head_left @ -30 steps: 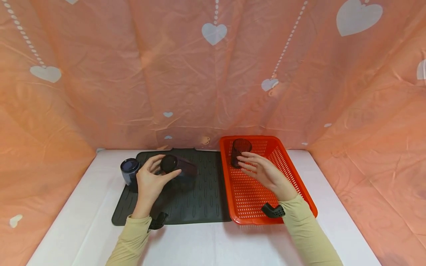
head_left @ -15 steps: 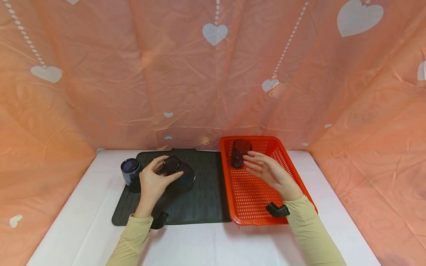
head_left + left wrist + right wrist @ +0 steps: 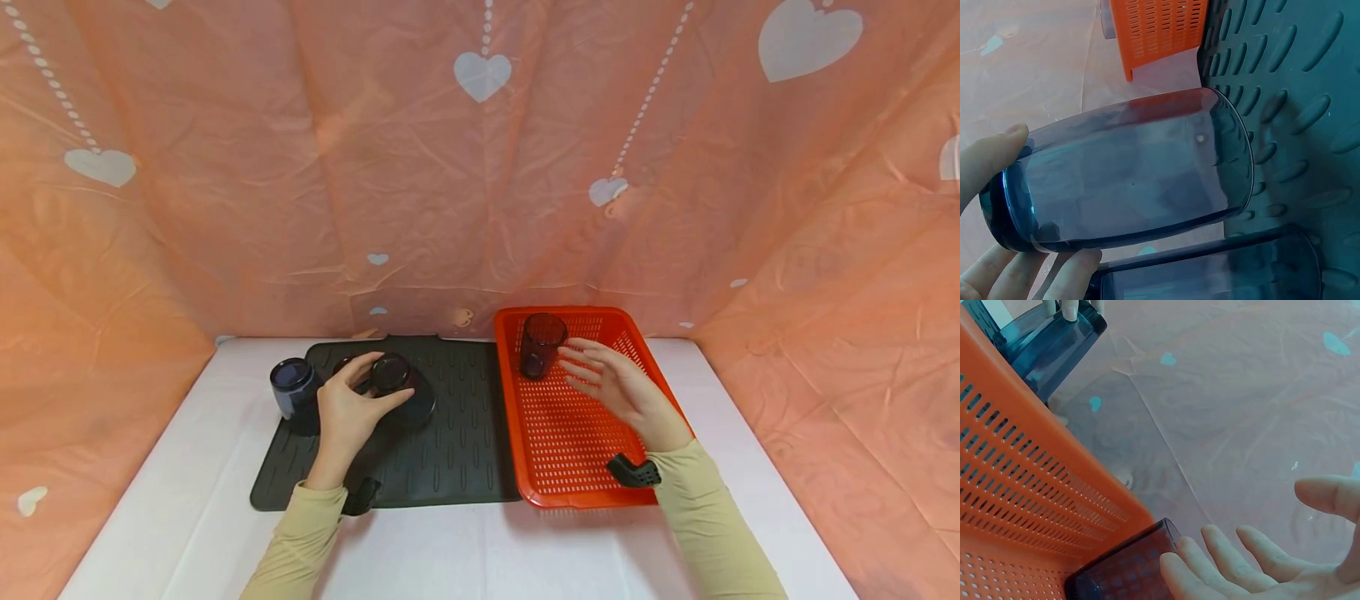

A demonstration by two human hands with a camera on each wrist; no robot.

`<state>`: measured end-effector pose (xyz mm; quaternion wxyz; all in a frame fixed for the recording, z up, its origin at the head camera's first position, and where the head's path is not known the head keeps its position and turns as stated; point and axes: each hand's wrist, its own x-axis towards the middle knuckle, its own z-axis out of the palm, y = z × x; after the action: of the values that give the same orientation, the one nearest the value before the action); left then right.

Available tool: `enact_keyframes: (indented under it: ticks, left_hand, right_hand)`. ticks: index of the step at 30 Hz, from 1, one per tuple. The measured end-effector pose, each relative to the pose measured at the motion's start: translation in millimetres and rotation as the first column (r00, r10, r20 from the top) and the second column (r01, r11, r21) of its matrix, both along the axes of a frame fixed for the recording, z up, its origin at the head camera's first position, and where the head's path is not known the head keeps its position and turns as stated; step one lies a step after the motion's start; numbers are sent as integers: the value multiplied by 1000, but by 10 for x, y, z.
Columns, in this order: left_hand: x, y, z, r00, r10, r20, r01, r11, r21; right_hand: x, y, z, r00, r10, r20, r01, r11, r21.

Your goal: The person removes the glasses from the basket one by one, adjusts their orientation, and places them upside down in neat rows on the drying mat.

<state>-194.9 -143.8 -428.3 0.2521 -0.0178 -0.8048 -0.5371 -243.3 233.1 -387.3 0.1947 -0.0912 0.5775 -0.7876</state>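
Note:
My left hand grips a dark tinted drinking glass by its base, thumb on one side and fingers on the other. That glass is upside down, its mouth close over the black ribbed mat. Another upturned glass stands at the mat's left end. In the left wrist view a glass stands right beside the held one. My right hand is over the red basket, fingers spread and holding nothing. Just left of its fingertips, a purple-tinted glass stands in the basket's back left corner.
Mat and basket lie side by side on a white-covered table, the basket's left rim right at the mat's edge. An orange curtain with white hearts encloses the back and sides.
The held glass has turned from slanting sideways to mouth down, and my left hand has shifted slightly right. My right hand has drawn a little right, away from the glass in the basket.

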Motion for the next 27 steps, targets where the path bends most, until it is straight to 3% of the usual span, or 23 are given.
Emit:
enact_keyframes:
  ticks: [27]
  left_hand:
    - [-53,74,-69,999,-7,41,11,996,-83]
  right_hand:
    - [-115,180,42,998,-64,19,64,998,21]
